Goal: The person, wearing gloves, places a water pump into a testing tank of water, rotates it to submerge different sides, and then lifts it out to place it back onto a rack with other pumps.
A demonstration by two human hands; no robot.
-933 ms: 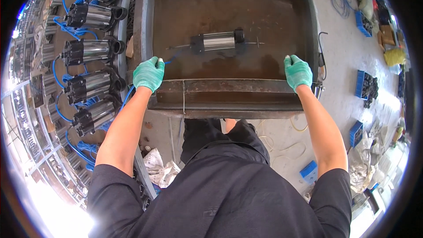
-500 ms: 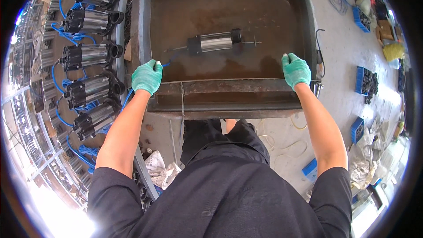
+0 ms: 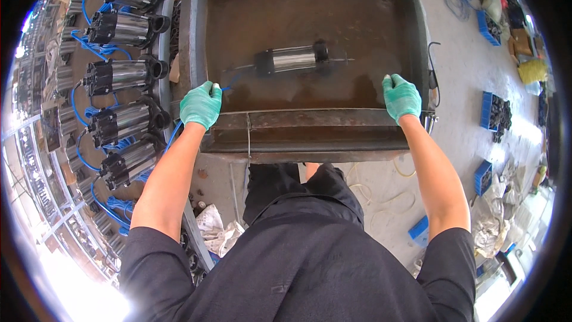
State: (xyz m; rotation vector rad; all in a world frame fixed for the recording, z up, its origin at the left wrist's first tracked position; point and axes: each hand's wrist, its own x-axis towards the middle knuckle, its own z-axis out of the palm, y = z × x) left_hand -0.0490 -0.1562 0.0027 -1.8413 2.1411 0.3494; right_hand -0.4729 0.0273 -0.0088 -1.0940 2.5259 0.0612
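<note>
A silver and black cylindrical pump (image 3: 293, 59) lies on its side in brown, murky water inside a large metal tank (image 3: 298, 155). Its ends and a thin rod are blurred by the water. My left hand (image 3: 201, 106), in a green-coated glove, is closed on the tank's left rim near the front corner. A blue cable (image 3: 226, 89) runs from the pump toward this hand and reappears outside the tank; the stretch between is hidden. My right hand (image 3: 402, 99), gloved alike, is closed at the right rim. Both thumbs point forward, and the undersides of the fingers are out of sight.
Several similar pumps (image 3: 119, 74) with blue cables stand in a row along a rack at the left. A metal strip (image 3: 322, 117) crosses the tank's near part. Blue bins (image 3: 490, 110) of dark parts stand on the floor at right. A hose (image 3: 394, 201) lies behind my legs.
Both hands stay in place on the rim. The pump's ends and rods look fainter in the water than before. The whole view has shifted very slightly.
</note>
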